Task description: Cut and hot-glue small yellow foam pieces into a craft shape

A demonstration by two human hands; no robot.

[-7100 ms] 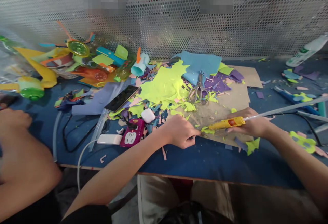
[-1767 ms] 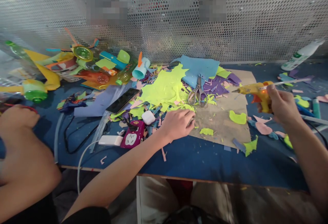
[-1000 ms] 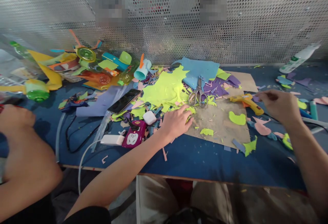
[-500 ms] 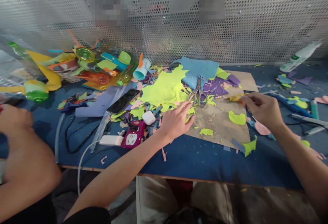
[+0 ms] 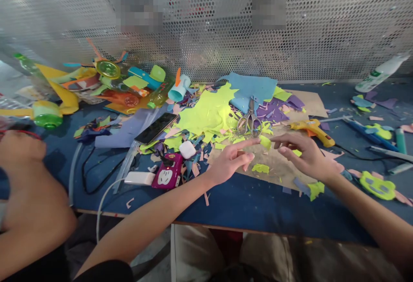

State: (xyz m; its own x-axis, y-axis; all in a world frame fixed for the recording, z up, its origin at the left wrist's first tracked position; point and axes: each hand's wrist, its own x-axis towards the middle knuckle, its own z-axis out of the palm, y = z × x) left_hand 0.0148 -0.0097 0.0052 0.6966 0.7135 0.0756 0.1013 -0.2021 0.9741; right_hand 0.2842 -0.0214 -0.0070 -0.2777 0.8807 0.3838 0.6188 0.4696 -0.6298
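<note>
My left hand (image 5: 232, 160) is open over the brown board (image 5: 274, 165), its index finger stretched to a small yellow-green scrap (image 5: 265, 142). From the other side my right hand (image 5: 305, 155) reaches toward the same scrap, fingers apart and holding nothing that I can see. Part of another yellow-green piece shows beneath the right hand. A yellow glue gun (image 5: 314, 130) with an orange trigger lies just behind that hand, its black cord running right. Scissors (image 5: 250, 122) rest beyond the left fingertips, near a large yellow-green sheet (image 5: 206, 112).
A phone (image 5: 155, 128), a purple power adapter (image 5: 167, 171) and a white earbud case (image 5: 187, 149) lie to the left. Bottle crafts (image 5: 129, 92) crowd the back left. A white bottle (image 5: 380, 75) stands tilted at back right. Another person's arm (image 5: 32, 187) rests at far left.
My right hand has let go of the glue gun and moved left toward the small scrap. My left hand has shifted slightly right and down, its index finger now extended.
</note>
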